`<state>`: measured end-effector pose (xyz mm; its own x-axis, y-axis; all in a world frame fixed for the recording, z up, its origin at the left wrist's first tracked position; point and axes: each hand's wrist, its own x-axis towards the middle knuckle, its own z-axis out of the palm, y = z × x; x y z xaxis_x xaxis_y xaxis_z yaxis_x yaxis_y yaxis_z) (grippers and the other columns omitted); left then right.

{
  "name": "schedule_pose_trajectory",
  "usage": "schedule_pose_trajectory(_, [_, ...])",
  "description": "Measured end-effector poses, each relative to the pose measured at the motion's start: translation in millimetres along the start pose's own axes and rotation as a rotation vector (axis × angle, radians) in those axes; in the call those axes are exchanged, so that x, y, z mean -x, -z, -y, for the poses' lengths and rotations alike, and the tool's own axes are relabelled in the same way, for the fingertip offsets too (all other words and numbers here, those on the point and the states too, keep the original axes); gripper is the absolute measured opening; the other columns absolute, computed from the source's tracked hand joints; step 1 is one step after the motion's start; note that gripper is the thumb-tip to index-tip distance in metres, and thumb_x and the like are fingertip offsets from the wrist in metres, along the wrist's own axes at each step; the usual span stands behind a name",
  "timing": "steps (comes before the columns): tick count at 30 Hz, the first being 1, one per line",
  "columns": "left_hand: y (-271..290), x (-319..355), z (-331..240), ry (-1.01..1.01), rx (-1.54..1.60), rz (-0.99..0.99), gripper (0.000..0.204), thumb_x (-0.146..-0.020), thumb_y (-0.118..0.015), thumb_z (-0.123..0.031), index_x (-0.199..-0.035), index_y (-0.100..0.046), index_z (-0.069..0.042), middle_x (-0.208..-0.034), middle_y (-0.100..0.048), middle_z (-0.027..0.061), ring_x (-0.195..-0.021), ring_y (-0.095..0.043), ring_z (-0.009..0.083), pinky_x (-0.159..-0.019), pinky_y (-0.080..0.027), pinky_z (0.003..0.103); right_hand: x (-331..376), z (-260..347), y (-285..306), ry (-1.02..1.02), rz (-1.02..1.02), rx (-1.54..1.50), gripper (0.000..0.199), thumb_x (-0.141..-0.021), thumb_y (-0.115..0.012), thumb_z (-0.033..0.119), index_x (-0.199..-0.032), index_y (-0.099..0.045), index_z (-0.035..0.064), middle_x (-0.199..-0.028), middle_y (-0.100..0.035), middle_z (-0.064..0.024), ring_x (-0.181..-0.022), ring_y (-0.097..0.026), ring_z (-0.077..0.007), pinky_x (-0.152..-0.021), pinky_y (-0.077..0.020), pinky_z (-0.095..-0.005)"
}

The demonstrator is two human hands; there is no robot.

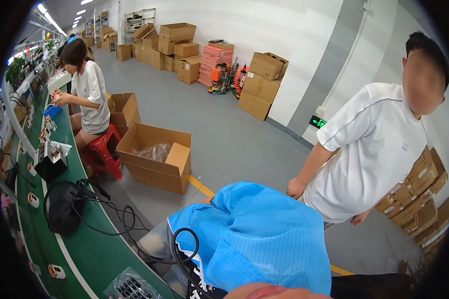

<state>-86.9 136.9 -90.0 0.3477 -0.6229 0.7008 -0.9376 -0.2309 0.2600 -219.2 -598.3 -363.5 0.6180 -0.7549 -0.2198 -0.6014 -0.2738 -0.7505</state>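
Observation:
A blue striped smock [264, 229] covers my body and fills the lower middle. A small patch of skin at its far edge seems to be part of my right hand [204, 201]; the fingers are mostly hidden by the cloth, and whether it holds anything cannot be seen. My left hand is out of view. Beside the smock, a thick black cable [197, 245] loops up in front of my lap. It runs on toward a black bag-like bundle [64, 208] on the green work line [97, 254]. A clear plastic bag of black parts [130, 285] lies at the near edge.
Small white-and-copper cylinders [56, 271] stand along the line. A seated person [92, 97] on a red stool [107, 153] works further up. An open carton [154, 157] stands on the floor. At the right stands a person in white [364, 154]. Cartons [259, 92] line the wall.

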Motion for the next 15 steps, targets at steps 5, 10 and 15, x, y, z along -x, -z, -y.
schedule_pose_trajectory(5, [-1.8, 38.4, 18.7, 0.233, -0.116, 0.141, 0.08, -0.103, -0.062, -0.056, -0.15, -0.05, 0.007, -0.149, -0.055, 0.0333, -0.139, -0.053, 0.0452, -0.118, -0.041, 0.045, -23.6, 44.7, -9.8, -0.027, -0.016, -0.023, 0.041, -0.089, -0.08, 0.026, -0.119, -0.073, -0.0011, -0.107, -0.076, -0.0156, -0.102, -0.071, -0.0271, -0.081, -0.0581, -0.0459])
schedule_pose_trajectory(10, [13.3, -40.7, -38.8, 1.258, -0.002, 0.398, 0.08, -0.102, -0.062, -0.057, -0.151, -0.05, 0.006, -0.15, -0.054, 0.033, -0.14, -0.052, 0.0445, -0.12, -0.039, 0.045, 10.6, 40.7, -12.2, -0.004, 0.034, -0.042, 0.04, -0.089, -0.08, 0.025, -0.118, -0.073, -0.0013, -0.107, -0.076, -0.0157, -0.102, -0.071, -0.0272, -0.081, -0.058, -0.0458])
schedule_pose_trajectory(15, [3.8, 6.8, -8.1, 1.201, 0.085, 0.246, 0.058, -0.107, -0.064, -0.032, -0.15, -0.051, 0.005, -0.151, -0.056, 0.0269, -0.141, -0.052, 0.0345, -0.12, -0.038, 0.041, 20.3, 55.5, -21.4, -0.002, 0.089, -0.065, 0.04, -0.089, -0.079, 0.025, -0.118, -0.073, -0.0014, -0.107, -0.076, -0.0158, -0.102, -0.071, -0.0272, -0.081, -0.0579, -0.0457])
